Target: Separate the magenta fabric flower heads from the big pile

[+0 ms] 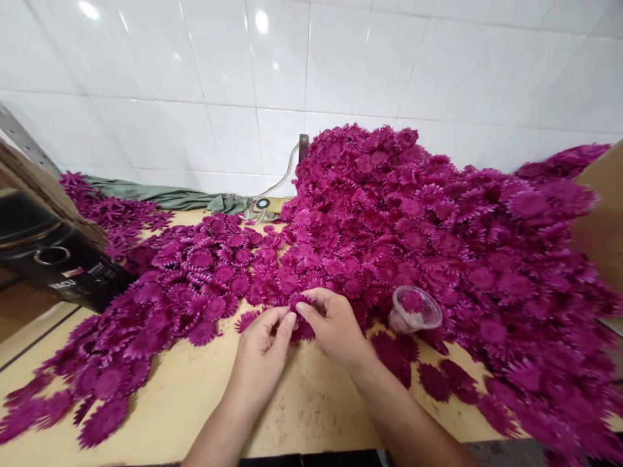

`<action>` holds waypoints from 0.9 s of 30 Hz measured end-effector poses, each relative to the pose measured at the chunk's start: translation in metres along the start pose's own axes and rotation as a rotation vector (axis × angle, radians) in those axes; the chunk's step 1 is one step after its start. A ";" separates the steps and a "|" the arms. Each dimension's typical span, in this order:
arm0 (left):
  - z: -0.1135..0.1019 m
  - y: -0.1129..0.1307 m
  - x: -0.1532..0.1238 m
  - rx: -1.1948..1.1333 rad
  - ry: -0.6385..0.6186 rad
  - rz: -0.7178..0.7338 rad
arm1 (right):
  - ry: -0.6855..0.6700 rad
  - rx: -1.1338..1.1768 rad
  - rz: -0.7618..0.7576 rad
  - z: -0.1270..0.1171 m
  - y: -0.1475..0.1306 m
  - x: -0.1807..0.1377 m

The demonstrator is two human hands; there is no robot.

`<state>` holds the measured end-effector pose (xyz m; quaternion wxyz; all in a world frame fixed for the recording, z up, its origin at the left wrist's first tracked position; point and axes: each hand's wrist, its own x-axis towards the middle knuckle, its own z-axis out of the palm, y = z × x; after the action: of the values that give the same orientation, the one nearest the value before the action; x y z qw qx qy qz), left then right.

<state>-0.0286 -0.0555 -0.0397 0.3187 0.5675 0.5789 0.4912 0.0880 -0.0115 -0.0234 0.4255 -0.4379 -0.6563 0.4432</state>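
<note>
My left hand (pixel 263 344) and my right hand (pixel 333 324) meet over the wooden table (pixel 204 402), fingertips pinched together on one magenta fabric flower (pixel 300 305). That flower lies at the near edge of a huge heap of the same magenta flowers (pixel 438 214), which rises against the tiled wall to the right. A flatter spread of flowers (pixel 160 305) covers the table to the left of my hands. A small clear plastic cup (pixel 415 310) lies on its side just right of my right hand, with a flower piece inside.
A black box with white print (pixel 58 266) sits at the left edge under a cardboard flap (pixel 43 188). A green cloth (pixel 165 194) lies along the wall. Brown cardboard (pixel 603 220) stands at the far right. Loose flat petals (pixel 428 376) dot the table front.
</note>
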 end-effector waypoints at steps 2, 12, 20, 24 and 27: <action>-0.002 0.000 -0.002 0.121 0.099 0.031 | 0.101 -0.130 -0.033 -0.001 0.005 0.003; 0.006 0.014 0.013 0.301 0.066 0.302 | 0.139 -0.331 -0.083 -0.007 0.013 0.001; 0.008 0.012 0.024 0.166 -0.012 0.188 | 0.042 -0.124 -0.047 -0.008 0.011 -0.002; 0.003 0.014 0.031 0.114 0.084 0.113 | -0.031 -0.077 -0.044 -0.008 0.006 -0.007; -0.009 0.010 0.043 0.014 0.215 0.036 | -0.092 -0.092 -0.005 -0.010 0.002 -0.016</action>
<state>-0.0400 -0.0169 -0.0190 0.2417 0.5240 0.6030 0.5509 0.1023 -0.0243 -0.0251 0.3756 -0.4346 -0.6959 0.4310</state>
